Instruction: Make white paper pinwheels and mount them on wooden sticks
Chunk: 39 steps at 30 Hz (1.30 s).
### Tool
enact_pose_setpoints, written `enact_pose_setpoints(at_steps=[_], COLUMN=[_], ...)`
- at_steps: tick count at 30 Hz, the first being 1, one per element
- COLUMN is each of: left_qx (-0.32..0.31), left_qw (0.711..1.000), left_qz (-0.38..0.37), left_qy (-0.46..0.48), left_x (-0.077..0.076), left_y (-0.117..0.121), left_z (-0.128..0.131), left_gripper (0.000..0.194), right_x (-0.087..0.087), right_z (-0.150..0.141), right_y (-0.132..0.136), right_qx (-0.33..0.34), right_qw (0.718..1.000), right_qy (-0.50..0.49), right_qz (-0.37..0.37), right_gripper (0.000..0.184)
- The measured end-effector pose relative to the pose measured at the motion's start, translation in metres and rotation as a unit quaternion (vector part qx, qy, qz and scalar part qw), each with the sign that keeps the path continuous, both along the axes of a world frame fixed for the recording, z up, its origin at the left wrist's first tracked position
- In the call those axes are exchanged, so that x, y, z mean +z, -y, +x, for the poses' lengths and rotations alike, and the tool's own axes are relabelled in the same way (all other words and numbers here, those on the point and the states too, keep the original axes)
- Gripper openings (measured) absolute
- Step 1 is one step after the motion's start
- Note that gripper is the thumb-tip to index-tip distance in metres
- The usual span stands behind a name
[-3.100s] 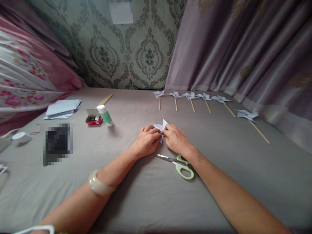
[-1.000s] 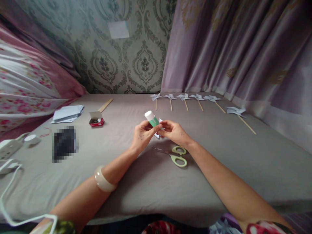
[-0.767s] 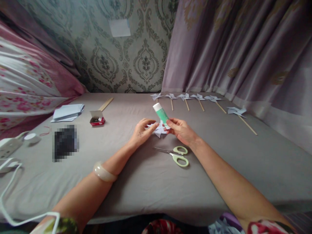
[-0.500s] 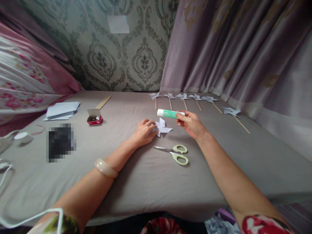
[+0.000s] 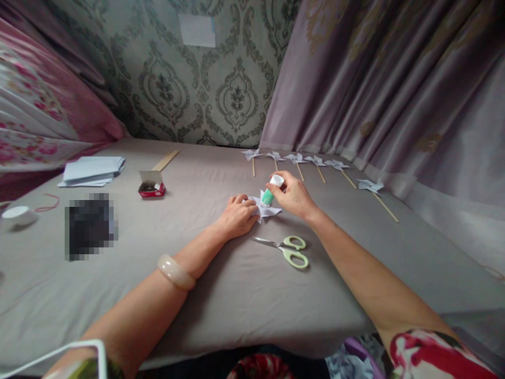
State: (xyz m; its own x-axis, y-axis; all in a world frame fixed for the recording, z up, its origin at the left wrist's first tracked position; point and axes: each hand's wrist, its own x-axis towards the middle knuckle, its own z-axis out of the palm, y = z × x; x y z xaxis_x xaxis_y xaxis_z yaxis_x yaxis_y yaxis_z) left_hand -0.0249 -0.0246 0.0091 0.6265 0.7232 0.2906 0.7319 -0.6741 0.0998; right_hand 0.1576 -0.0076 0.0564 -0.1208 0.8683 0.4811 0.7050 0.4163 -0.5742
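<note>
My right hand point(image 5: 292, 196) grips a green and white glue stick point(image 5: 271, 190), held tip down on a folded white paper pinwheel point(image 5: 264, 208) that lies on the grey sheet. My left hand point(image 5: 237, 217) rests on the pinwheel's left side, fingers curled and pressing the paper flat. A pale bangle point(image 5: 176, 271) sits on my left forearm. Green-handled scissors point(image 5: 290, 251) lie just in front of my right wrist.
Several finished pinwheels on sticks point(image 5: 300, 161) lie in a row at the back right by the curtain. A small red box point(image 5: 150, 186), wooden sticks point(image 5: 165, 159) and a paper stack point(image 5: 91, 170) lie at the back left. A white roll point(image 5: 18, 215) lies far left.
My left hand fetched the glue stick and passed it to my right hand. The right hand swung it round and brought its tip down onto the pinwheel, while the left hand went back to holding the paper.
</note>
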Motion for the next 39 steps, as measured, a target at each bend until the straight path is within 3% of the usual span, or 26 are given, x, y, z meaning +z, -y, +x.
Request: enact_pose_setpoints(at_steps=[8,23,39], left_qx=[-0.002,0.006,0.013], left_qw=[1.0,1.0,1.0], left_qz=[0.0,0.01,0.013], left_qy=[0.015,0.004,0.001], left_x=[-0.003,-0.004,-0.003], left_y=[-0.001,-0.001,0.0], left_z=[0.0,0.0,0.0], left_gripper=[0.026,0.025,0.027], right_x=[0.002,0.009,0.013], right_z=[-0.012,-0.021,-0.02], right_y=[0.001,0.005,-0.006], right_qx=[0.028,0.049,0.126], right_qw=[0.989,0.979,0.956], right_qy=[0.143,0.197,0.264], right_qz=[-0.016,-0.035,-0.019], right_gripper=[0.031,0.025,0.028])
